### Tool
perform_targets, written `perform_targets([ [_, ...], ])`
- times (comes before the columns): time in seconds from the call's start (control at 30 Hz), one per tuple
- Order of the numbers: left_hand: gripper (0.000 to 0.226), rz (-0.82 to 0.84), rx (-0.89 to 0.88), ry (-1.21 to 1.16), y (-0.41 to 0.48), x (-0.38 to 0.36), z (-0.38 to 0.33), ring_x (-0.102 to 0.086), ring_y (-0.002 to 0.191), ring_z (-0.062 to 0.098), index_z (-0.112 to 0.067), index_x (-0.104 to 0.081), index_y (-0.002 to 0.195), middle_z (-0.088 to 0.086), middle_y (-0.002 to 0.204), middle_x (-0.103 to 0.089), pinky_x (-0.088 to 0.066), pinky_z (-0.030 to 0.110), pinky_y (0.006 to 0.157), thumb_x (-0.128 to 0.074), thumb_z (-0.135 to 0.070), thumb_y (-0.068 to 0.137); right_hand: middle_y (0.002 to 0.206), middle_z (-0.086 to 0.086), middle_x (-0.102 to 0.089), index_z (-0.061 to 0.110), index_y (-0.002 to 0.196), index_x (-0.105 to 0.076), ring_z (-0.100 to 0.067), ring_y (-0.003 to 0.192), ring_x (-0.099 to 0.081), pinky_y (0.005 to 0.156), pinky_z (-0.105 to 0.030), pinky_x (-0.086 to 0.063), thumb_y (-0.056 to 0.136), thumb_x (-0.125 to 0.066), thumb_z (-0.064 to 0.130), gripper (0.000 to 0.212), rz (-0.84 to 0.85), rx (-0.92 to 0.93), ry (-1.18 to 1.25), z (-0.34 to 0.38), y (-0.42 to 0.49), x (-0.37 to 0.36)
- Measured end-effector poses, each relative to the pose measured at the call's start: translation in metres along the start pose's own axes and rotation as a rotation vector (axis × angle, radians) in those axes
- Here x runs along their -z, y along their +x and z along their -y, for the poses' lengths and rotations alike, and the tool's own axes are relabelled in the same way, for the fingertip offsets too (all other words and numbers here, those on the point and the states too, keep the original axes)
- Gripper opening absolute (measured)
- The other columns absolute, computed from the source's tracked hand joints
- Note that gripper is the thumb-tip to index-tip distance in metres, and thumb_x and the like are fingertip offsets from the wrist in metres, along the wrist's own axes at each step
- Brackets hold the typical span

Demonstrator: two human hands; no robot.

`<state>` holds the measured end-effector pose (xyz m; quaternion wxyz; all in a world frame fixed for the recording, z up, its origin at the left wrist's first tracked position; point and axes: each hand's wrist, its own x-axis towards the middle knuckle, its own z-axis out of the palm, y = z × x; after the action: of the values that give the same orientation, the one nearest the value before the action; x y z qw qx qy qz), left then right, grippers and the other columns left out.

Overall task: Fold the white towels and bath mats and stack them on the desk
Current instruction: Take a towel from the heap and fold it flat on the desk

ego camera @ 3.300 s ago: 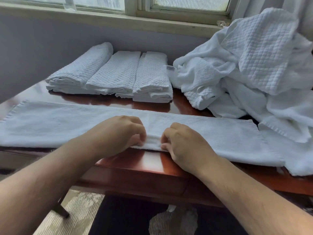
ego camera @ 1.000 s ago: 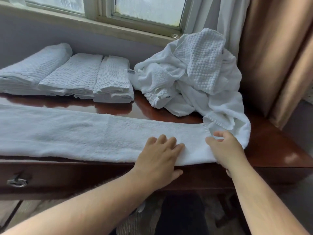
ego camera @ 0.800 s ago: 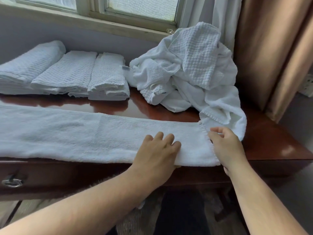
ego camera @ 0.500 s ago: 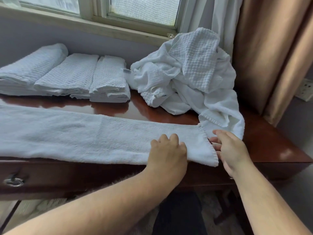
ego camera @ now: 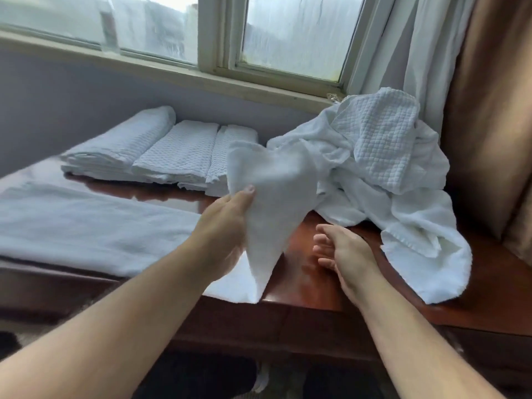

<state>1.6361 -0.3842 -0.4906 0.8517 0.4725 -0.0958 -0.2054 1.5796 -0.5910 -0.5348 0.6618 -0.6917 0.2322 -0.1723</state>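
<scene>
A long white towel (ego camera: 86,226), folded into a narrow strip, lies along the front of the dark wooden desk (ego camera: 305,272). My left hand (ego camera: 227,226) grips its right end and holds it lifted above the desk, the cloth blurred. My right hand (ego camera: 336,251) hovers just right of the lifted end, fingers loosely curled, holding nothing. Three folded waffle-weave towels (ego camera: 172,151) lie side by side at the back of the desk. A heap of unfolded white towels and mats (ego camera: 383,174) sits at the back right.
A window sill (ego camera: 172,76) and wall run behind the desk. White and brown curtains (ego camera: 475,110) hang at the right, behind the heap. One towel from the heap droops over the desk's front right edge (ego camera: 431,272).
My left hand has picked up the strip's right end and raised it toward the left. My right hand has let go of that end and drawn back slightly.
</scene>
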Motion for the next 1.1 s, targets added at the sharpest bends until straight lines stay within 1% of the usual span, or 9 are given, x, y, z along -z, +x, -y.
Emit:
perform_targets([
  [0.1, 0.034, -0.088, -0.121, -0.191, -0.008, 0.042, -0.033, -0.072, 0.107, 0.023, -0.003, -0.058, 0.129, 0.012, 0.116, -0.073, -0.061, 0.030, 0.076, -0.044, -0.027, 0.107, 0.097, 0.008, -0.068, 0.032, 0.101, -0.070, -0.002, 0.077, -0.065, 0.064, -0.023, -0.050, 0.097, -0.057, 0.038, 0.015, 0.192, 0.085, -0.147, 0.017, 0.005, -0.067],
  [0.2, 0.035, -0.167, -0.257, -0.240, -0.019, 0.095, -0.072, -0.069, 0.112, 0.024, -0.005, -0.054, 0.135, 0.013, 0.123, -0.071, -0.060, 0.031, 0.079, -0.041, -0.024, 0.108, 0.097, 0.017, -0.074, 0.035, 0.099, -0.070, 0.004, 0.089, -0.067, 0.073, -0.016, -0.051, 0.092, -0.061, 0.041, 0.013, 0.369, 0.223, -0.248, 0.038, 0.004, -0.126],
  [0.4, 0.043, -0.310, -0.438, -0.110, -0.036, 0.202, -0.146, -0.063, 0.123, 0.024, -0.003, -0.052, 0.140, 0.014, 0.132, -0.066, -0.054, 0.033, 0.097, -0.038, -0.029, 0.108, 0.143, 0.008, -0.054, 0.029, 0.140, -0.055, -0.010, 0.132, -0.049, 0.105, -0.027, -0.037, 0.100, -0.052, 0.044, 0.042, 0.587, 0.577, -0.757, 0.059, -0.007, -0.239],
  [0.53, 0.044, -0.436, -0.332, -0.067, -0.046, 0.275, -0.161, -0.066, 0.118, 0.027, -0.003, -0.061, 0.131, 0.016, 0.128, -0.068, -0.050, 0.039, 0.097, -0.045, -0.030, 0.099, 0.159, 0.012, -0.035, 0.038, 0.144, -0.048, -0.010, 0.148, -0.027, 0.118, -0.035, -0.022, 0.100, -0.045, 0.054, 0.046, 0.714, 0.776, -1.057, 0.047, -0.025, -0.290],
  [0.67, 0.041, -0.621, -0.122, -0.034, -0.049, 0.332, -0.160, -0.071, 0.106, 0.030, -0.002, -0.062, 0.128, 0.018, 0.124, -0.069, -0.056, 0.042, 0.087, -0.047, -0.029, 0.100, 0.159, 0.013, -0.032, 0.042, 0.146, -0.039, -0.012, 0.149, -0.023, 0.119, -0.035, -0.017, 0.100, -0.034, 0.060, 0.050, 0.811, 0.803, -1.258, 0.021, -0.031, -0.299],
  [0.8, 0.047, -0.644, -0.085, -0.053, -0.042, 0.352, -0.165, -0.070, 0.109, 0.031, -0.003, -0.052, 0.139, 0.018, 0.127, -0.067, -0.060, 0.040, 0.075, -0.050, -0.027, 0.098, 0.163, 0.023, -0.019, 0.047, 0.148, -0.035, -0.006, 0.153, -0.012, 0.122, -0.031, -0.011, 0.099, -0.034, 0.063, 0.051, 0.812, 0.784, -1.220, 0.013, -0.025, -0.287],
  [0.93, 0.044, -0.604, -0.059, -0.005, -0.037, 0.353, -0.169, -0.069, 0.111, 0.031, -0.002, -0.066, 0.122, 0.016, 0.123, -0.070, -0.053, 0.043, 0.090, -0.044, -0.031, 0.098, 0.134, 0.025, -0.051, 0.043, 0.119, -0.061, 0.000, 0.134, -0.036, 0.102, -0.017, -0.023, 0.100, -0.050, 0.049, 0.024, 0.727, 0.766, -1.039, 0.023, -0.024, -0.280],
  [1.0, 0.032, -0.637, -0.048, 0.042, -0.033, 0.348, -0.169, -0.071, 0.106, 0.028, -0.006, -0.067, 0.115, 0.014, 0.119, -0.071, -0.055, 0.041, 0.089, -0.049, -0.028, 0.100, 0.130, 0.020, -0.054, 0.042, 0.119, -0.061, -0.006, 0.131, -0.041, 0.102, -0.022, -0.028, 0.098, -0.053, 0.046, 0.022, 0.638, 0.771, -1.043, 0.022, -0.022, -0.279],
  [1.1, 0.033, -0.682, -0.036, 0.090, -0.025, 0.336, -0.163, -0.069, 0.111, 0.027, -0.008, -0.063, 0.126, 0.012, 0.121, -0.071, -0.053, 0.040, 0.098, -0.053, -0.029, 0.103, 0.150, 0.009, -0.044, 0.034, 0.145, -0.045, -0.015, 0.142, -0.033, 0.115, -0.039, -0.026, 0.098, -0.046, 0.057, 0.052, 0.538, 0.709, -1.150, 0.025, -0.012, -0.293],
])
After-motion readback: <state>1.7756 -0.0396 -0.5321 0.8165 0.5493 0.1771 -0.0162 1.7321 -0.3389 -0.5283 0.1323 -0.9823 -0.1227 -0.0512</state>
